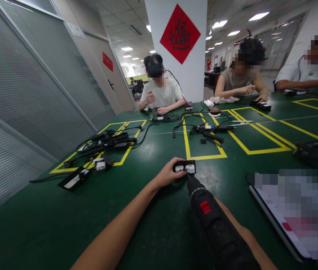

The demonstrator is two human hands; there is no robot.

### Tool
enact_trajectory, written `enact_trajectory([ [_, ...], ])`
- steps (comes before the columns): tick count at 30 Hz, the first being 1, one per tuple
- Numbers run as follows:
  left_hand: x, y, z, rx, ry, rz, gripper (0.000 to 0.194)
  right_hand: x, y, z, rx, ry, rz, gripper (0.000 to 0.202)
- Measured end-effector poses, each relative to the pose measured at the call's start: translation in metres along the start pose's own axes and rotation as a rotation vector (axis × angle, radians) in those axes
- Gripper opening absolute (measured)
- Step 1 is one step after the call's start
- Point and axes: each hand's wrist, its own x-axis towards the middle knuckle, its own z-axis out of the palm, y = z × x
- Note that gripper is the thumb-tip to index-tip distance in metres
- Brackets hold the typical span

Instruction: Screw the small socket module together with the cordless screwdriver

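In the middle of the table, my left hand (168, 174) is closed on the left end of a small black rectangular piece (192, 165) with two whitish inset parts. A black power drill (213, 215) with a red switch on top points away from me. Its bit meets the face of the black piece near my left thumb; whether it sits in a screw is too small to tell. My right hand (223, 205) grips the drill from beneath and the right side, mostly hidden behind its body.
Left of my arm lie tangled black cables (113, 142), a white connector block (99, 163) and a black flat piece (74, 179). Pen-like electric screwdrivers (215, 128) and wires lie ahead. A tablet-like slab (282, 221) is at right. Several people sit across the green table (147, 150).
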Motion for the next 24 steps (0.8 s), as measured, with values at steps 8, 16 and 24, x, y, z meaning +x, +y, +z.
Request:
enact_trajectory([
  [8,-0.001,0.002,0.000,-0.029,-0.012,-0.007,0.048,0.026,0.022,-0.001,0.021,-0.057,0.044,0.039],
  [16,-0.001,0.000,0.000,-0.005,0.004,0.001,0.049,0.051,0.051,0.007,0.039,-0.090,0.091,0.040],
  [24,0.000,-0.001,0.001,-0.021,0.004,-0.005,0.050,0.059,0.077,0.011,0.069,-0.082,0.101,0.036],
])
